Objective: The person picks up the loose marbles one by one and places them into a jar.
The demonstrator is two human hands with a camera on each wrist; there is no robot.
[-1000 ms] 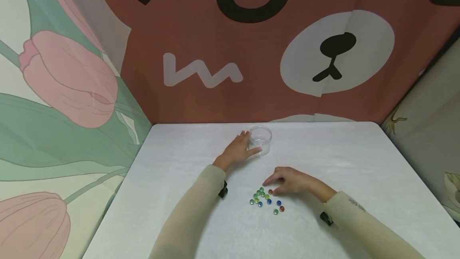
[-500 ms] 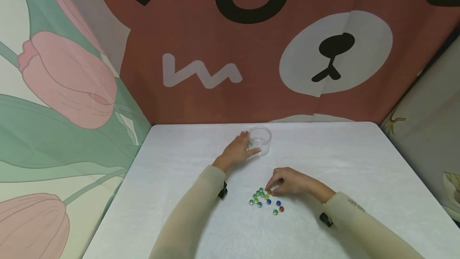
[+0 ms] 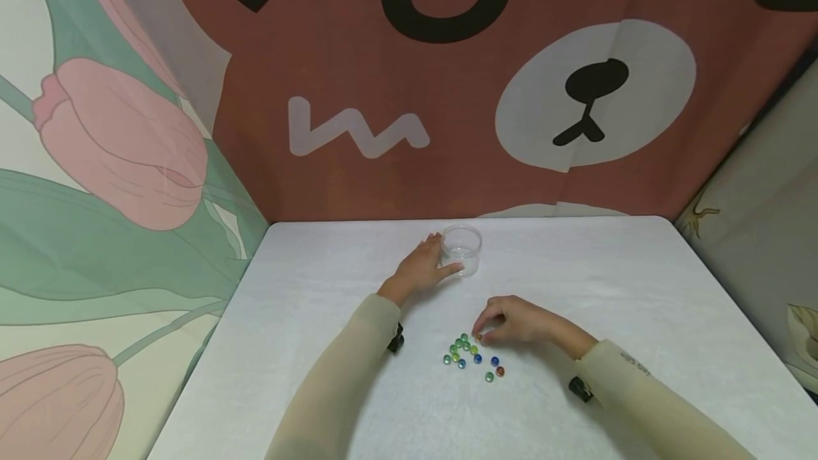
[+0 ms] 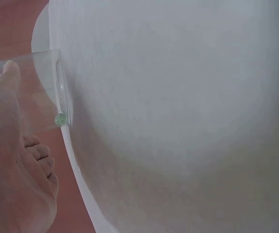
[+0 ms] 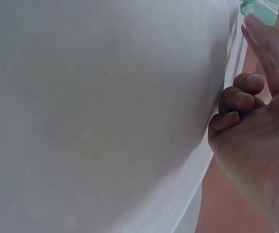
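Note:
A clear round plastic jar [image 3: 471, 253] stands near the back of the white table. My left hand [image 3: 418, 268] holds it from the left, thumb across its near side. In the left wrist view, a green marble [image 4: 60, 119] lies at the jar's bottom. My right hand [image 3: 520, 321] pinches an orange marble [image 3: 478, 336] between thumb and index finger, at the edge of a loose group of marbles. In the right wrist view, its other fingers [image 5: 237, 99] are curled in, and the orange marble is hidden.
Several green and yellow marbles [image 3: 465, 346] lie close together left of my right hand. Blue marbles [image 3: 495, 361], a red-brown one [image 3: 500, 371] and a green one [image 3: 489, 377] are nearer to me. A printed cloth [image 3: 358, 183] hangs behind the table [image 3: 601, 261].
My right thumb and index finger have come together on the orange marble, which shifted slightly toward the back. The left hand and the jar have stayed in place.

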